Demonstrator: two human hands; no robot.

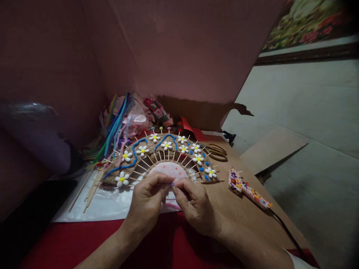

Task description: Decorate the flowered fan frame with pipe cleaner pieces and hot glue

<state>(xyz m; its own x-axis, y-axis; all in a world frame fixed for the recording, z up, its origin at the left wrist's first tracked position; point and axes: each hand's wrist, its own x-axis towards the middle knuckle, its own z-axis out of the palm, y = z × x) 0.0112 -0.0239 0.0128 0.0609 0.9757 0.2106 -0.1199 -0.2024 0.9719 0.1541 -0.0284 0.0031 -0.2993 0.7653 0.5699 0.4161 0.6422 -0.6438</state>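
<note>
My left hand (150,198) and my right hand (193,203) meet fingertip to fingertip, both closed in a pinch. Between them shows a small purple piece (172,184), mostly covered by the fingers, so its kind is unclear. Just beyond lies a fan-shaped craft (134,145) of twine-wrapped arch and wooden sticks, decorated with white flowers with yellow centres, wavy blue strips and blue dots. A pale pink half-disc (168,170) with spots fills its inner curve. Under my hands a bright pink fuzzy strip (172,205) is partly visible on the white sheet (112,209).
Coloured pipe cleaners (116,125) and pink crumpled material (140,116) are heaped behind the fan at left. Loose wooden sticks (91,192) lie left. Scissors (215,151) rest at right, near a flower-patterned glue gun (246,188) with a black cord (286,226) over the table edge.
</note>
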